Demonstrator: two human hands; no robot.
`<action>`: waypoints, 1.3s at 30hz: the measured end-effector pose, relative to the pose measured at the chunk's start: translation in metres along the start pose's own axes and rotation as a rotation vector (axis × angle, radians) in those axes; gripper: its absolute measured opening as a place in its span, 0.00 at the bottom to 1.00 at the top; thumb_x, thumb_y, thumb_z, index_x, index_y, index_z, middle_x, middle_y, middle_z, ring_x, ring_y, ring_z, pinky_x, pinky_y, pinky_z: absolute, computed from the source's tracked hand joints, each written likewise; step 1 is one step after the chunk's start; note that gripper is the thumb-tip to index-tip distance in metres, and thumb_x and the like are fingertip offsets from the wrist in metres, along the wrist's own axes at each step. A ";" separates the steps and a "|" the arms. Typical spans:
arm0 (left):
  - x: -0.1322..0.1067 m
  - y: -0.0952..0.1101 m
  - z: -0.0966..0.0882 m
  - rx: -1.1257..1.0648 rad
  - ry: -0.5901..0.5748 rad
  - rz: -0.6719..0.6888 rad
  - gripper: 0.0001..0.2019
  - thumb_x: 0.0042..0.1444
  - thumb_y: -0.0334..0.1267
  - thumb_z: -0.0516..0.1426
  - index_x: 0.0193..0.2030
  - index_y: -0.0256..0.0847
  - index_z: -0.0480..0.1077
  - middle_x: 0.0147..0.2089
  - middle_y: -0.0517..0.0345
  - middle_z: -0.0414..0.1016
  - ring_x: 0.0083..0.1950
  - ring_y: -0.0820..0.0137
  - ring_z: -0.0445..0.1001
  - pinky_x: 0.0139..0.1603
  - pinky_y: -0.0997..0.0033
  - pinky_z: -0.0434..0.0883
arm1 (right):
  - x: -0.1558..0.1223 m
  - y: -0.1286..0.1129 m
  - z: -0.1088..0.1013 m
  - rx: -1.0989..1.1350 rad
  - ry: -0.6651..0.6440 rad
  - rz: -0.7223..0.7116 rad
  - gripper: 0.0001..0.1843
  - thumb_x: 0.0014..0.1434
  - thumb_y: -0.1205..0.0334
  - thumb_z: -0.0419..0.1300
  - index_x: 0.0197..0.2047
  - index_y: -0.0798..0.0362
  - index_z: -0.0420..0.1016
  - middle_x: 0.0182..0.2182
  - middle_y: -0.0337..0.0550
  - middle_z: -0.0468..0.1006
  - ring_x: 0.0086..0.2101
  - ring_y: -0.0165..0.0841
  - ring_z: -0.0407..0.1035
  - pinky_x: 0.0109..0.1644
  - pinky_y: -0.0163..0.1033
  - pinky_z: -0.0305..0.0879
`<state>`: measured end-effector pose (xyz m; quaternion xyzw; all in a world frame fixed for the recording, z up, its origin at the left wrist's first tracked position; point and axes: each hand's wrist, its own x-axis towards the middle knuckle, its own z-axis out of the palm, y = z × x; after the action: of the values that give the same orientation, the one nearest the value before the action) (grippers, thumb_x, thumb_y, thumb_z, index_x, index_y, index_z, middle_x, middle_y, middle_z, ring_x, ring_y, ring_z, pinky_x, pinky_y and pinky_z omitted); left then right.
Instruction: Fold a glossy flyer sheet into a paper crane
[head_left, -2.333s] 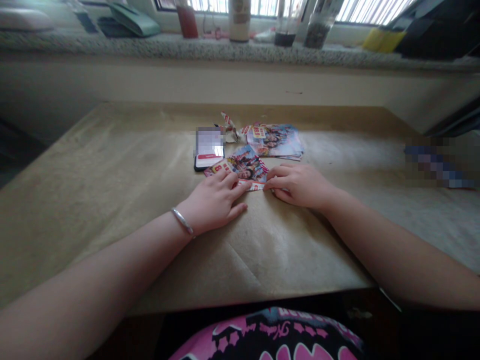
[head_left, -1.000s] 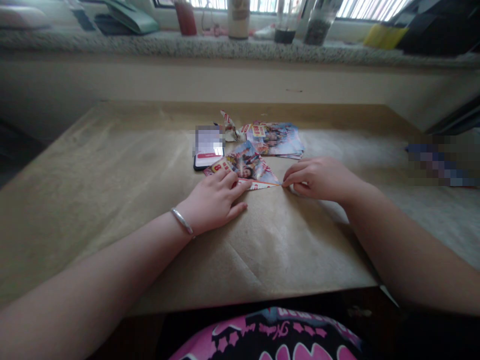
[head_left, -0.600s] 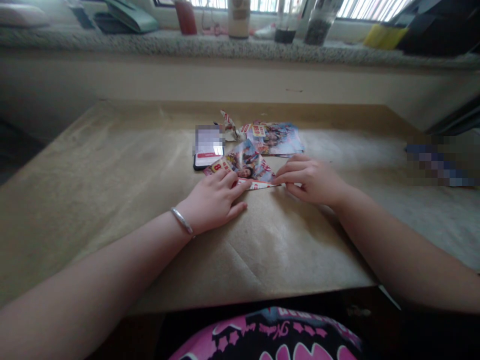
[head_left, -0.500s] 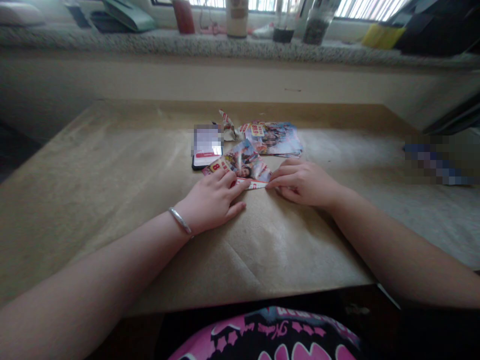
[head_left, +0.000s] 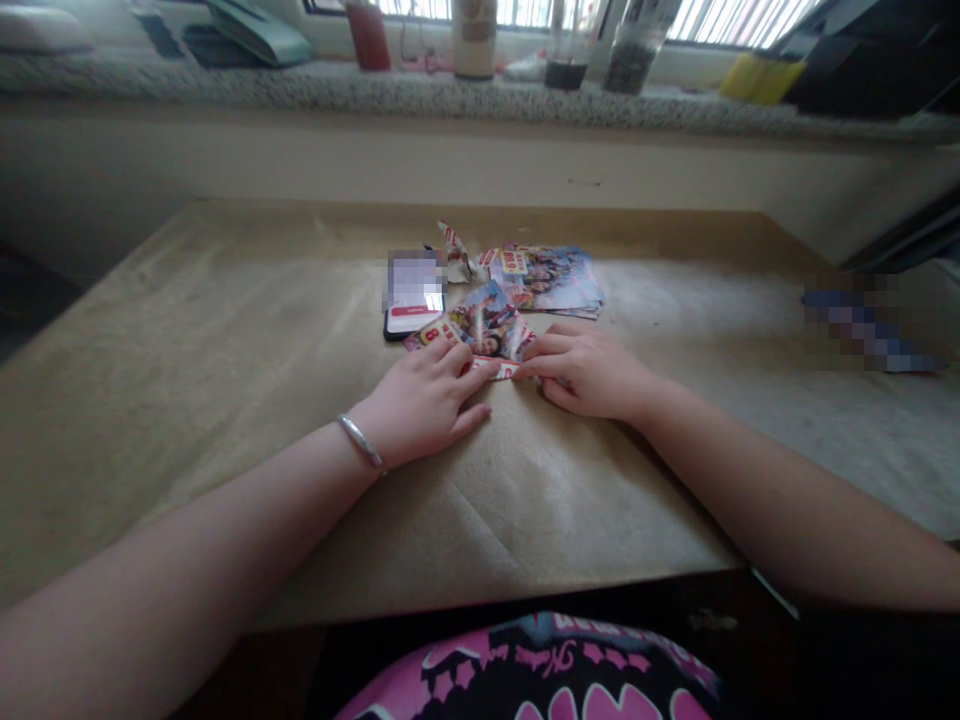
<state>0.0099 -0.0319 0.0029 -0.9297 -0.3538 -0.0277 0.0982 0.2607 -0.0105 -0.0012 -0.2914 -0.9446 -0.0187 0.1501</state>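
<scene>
A colourful printed paper sheet [head_left: 484,330], folded along its near edge, lies on the brown paper-covered table [head_left: 225,330]. My left hand [head_left: 427,400], with a silver bracelet at the wrist, lies flat with spread fingers pressing the sheet's left part. My right hand [head_left: 589,370] has its fingers drawn together, pressing on the fold at the sheet's right end. Behind the sheet lies a stack of similar printed sheets [head_left: 551,280], and a small folded paper piece [head_left: 457,252] stands beside it.
A phone [head_left: 414,300] with a lit screen lies just left of the sheet. A blurred dark object [head_left: 870,325] sits at the table's right edge. On the stone windowsill [head_left: 375,92] stand bottles and jars [head_left: 472,40].
My right hand slid out to the right along the fold, then came back left to the sheet's right end. My left hand has stayed in place on the sheet.
</scene>
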 end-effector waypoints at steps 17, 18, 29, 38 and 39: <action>-0.002 -0.003 -0.006 0.010 -0.002 0.071 0.25 0.65 0.51 0.48 0.63 0.40 0.66 0.53 0.42 0.69 0.55 0.53 0.66 0.58 0.54 0.65 | 0.009 -0.005 0.007 0.016 0.036 -0.026 0.18 0.57 0.70 0.53 0.46 0.48 0.80 0.44 0.44 0.80 0.40 0.37 0.67 0.44 0.41 0.64; -0.003 -0.004 -0.006 0.005 -0.003 0.080 0.25 0.65 0.51 0.48 0.62 0.40 0.66 0.54 0.42 0.69 0.55 0.53 0.66 0.59 0.54 0.65 | 0.009 -0.005 0.007 0.017 0.033 -0.026 0.18 0.57 0.70 0.53 0.46 0.48 0.80 0.44 0.44 0.80 0.40 0.37 0.67 0.44 0.41 0.64; -0.004 -0.008 -0.006 0.009 -0.024 0.096 0.27 0.65 0.54 0.48 0.66 0.46 0.62 0.56 0.42 0.68 0.58 0.53 0.66 0.62 0.51 0.62 | 0.008 -0.004 0.008 0.003 0.013 -0.019 0.18 0.57 0.70 0.53 0.46 0.48 0.79 0.45 0.44 0.79 0.41 0.37 0.66 0.44 0.41 0.63; -0.004 -0.015 -0.003 -0.004 0.011 0.129 0.25 0.65 0.52 0.48 0.65 0.47 0.63 0.59 0.42 0.67 0.61 0.52 0.65 0.63 0.50 0.64 | 0.008 -0.005 0.009 0.008 0.024 -0.014 0.18 0.58 0.70 0.53 0.46 0.48 0.79 0.45 0.43 0.79 0.40 0.37 0.66 0.43 0.41 0.63; -0.004 -0.016 -0.003 -0.005 0.011 0.127 0.24 0.66 0.52 0.48 0.64 0.47 0.64 0.59 0.43 0.67 0.61 0.53 0.66 0.62 0.51 0.64 | 0.008 -0.005 0.009 0.008 0.025 -0.015 0.18 0.58 0.70 0.53 0.46 0.48 0.79 0.45 0.43 0.79 0.40 0.37 0.66 0.43 0.41 0.63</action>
<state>-0.0035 -0.0239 0.0073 -0.9504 -0.2935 -0.0275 0.0994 0.2496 -0.0093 -0.0068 -0.2836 -0.9448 -0.0198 0.1628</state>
